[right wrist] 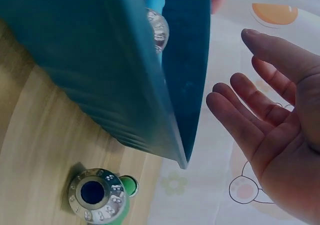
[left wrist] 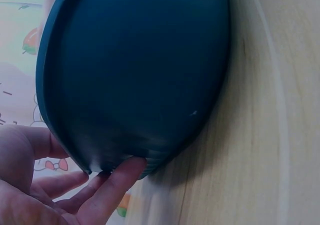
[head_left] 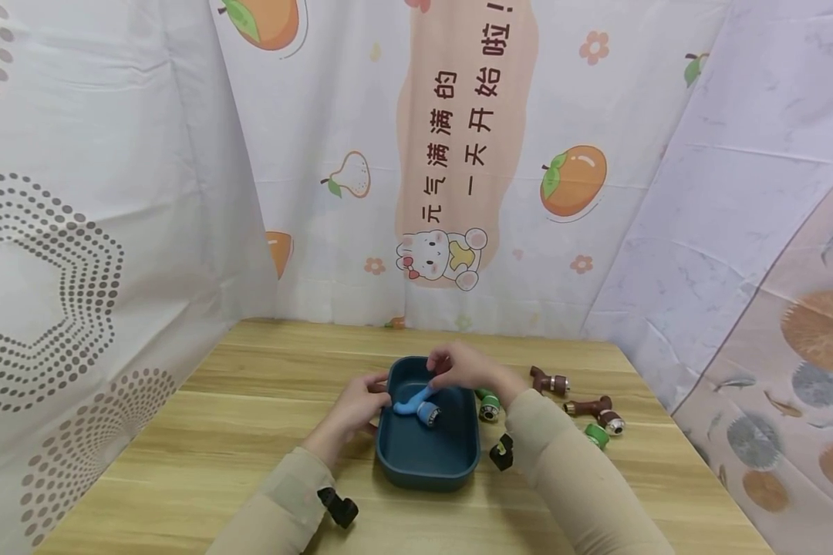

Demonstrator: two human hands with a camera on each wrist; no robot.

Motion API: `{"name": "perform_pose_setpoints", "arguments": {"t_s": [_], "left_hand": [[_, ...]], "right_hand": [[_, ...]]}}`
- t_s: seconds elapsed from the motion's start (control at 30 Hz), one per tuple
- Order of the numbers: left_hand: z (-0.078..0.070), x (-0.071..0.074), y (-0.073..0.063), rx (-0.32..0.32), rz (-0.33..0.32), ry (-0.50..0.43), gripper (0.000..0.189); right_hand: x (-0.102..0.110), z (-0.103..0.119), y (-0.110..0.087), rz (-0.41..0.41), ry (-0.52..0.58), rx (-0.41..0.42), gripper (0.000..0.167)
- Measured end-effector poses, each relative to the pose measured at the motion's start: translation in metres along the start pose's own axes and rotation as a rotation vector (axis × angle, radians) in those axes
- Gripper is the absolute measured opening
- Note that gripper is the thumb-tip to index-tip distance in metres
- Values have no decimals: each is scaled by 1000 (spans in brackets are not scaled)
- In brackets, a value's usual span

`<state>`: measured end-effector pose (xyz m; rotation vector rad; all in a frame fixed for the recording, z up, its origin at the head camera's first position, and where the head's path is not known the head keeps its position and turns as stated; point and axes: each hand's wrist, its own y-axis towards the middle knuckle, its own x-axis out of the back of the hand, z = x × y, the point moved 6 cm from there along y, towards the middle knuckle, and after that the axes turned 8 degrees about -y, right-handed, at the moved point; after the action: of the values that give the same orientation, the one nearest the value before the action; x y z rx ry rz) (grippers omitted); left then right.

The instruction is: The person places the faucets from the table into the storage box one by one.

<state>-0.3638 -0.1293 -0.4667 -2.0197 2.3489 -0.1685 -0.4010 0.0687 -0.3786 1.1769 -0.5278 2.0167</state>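
Note:
A dark teal rectangular bin (head_left: 426, 482) stands on the table. Inside it lies a blue branched, pipe-like piece (head_left: 409, 405) with a silver collar; part of it also shows past the bin wall in the right wrist view. My left hand (head_left: 356, 402) holds the bin's left side, fingers along the outer wall and thumb at the rim (left wrist: 42, 75). Over the bin's far right end is my right hand (head_left: 461, 366), its fingers loosely bent and holding nothing in the right wrist view. Its fingertips overlap the upper end of the blue piece in the head view.
Right of the bin lies a green piece (head_left: 489, 406) with a silver numbered collar. Farther right are two brown pieces (head_left: 550, 382) and another green one (head_left: 596, 435), partly behind the right sleeve. Printed curtains (head_left: 340, 293) stand behind and beside the wooden table (head_left: 250, 408).

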Motion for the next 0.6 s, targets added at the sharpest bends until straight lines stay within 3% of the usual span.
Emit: {"name": "perform_pose_setpoints", "arguments": {"t_s": [0.6], "left_hand": [[-1, 0, 0, -11, 0, 1, 61]], "right_hand": [[27, -1, -24, -61, 50, -26, 24]]}}
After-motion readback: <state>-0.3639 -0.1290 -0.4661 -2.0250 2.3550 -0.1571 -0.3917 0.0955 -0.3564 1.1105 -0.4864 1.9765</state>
